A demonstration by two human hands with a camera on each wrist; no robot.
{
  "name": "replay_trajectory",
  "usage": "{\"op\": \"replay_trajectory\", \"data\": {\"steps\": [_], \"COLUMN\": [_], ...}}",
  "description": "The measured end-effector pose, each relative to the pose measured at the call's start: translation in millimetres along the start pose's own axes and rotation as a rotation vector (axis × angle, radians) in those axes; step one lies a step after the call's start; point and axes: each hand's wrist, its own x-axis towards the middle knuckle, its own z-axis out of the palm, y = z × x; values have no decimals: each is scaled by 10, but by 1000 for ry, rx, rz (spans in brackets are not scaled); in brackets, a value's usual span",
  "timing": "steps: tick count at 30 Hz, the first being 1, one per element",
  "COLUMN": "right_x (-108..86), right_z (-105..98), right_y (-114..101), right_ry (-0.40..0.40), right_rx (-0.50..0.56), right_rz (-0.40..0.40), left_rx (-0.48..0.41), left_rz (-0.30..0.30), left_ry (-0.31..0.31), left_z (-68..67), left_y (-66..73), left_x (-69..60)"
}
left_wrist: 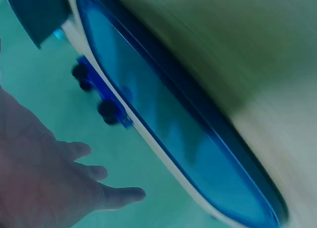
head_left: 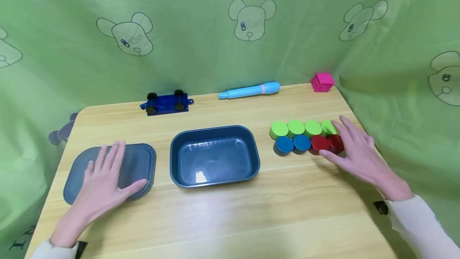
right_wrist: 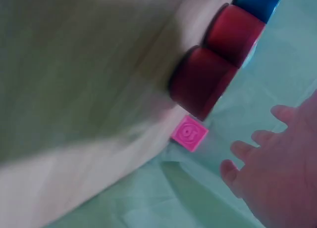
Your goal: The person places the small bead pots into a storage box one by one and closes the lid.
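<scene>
My left hand (head_left: 104, 183) hovers with spread fingers over a dark blue-grey lid (head_left: 138, 163) at the table's left; whether it touches cannot be told. At the right, my right hand (head_left: 361, 157) reaches around the end of two rows of round discs, thumb and fingers apart, holding nothing visible. The back row has several lime green discs (head_left: 278, 130). In front are two blue discs (head_left: 284, 145) and two red discs (head_left: 319, 144); the right-end ones are partly behind the hand. A blue-grey rectangular box (head_left: 214, 157) stands uncovered between the hands.
Along the back edge lie a dark blue toy car chassis (head_left: 166, 104) with black wheels, a light blue microphone-like stick (head_left: 249, 90) and a pink cube (head_left: 322, 82). A green curtain (head_left: 201, 31) with bear heads hangs behind and beside the wooden table (head_left: 215, 223).
</scene>
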Motion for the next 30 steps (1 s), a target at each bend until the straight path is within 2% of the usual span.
{"op": "replay_trajectory", "data": {"steps": [4, 8, 14, 21, 30], "right_x": [-23, -40, -104, -158, -194], "right_z": [55, 75, 109, 183, 236], "right_y": [55, 81, 132, 189, 281], "right_ry": [19, 33, 17, 11, -2], "right_rx": [70, 140, 207, 304, 362], "right_rz": [60, 117, 155, 165, 295], "left_rx": [-71, -129, -218, -303, -375], "left_rz": [11, 42, 93, 145, 172], "left_ry": [-51, -72, -113, -148, -195], "left_z": [39, 108, 251, 415, 452], "left_y": [170, 327, 478, 557, 551], "left_x": [99, 216, 351, 393, 430]}}
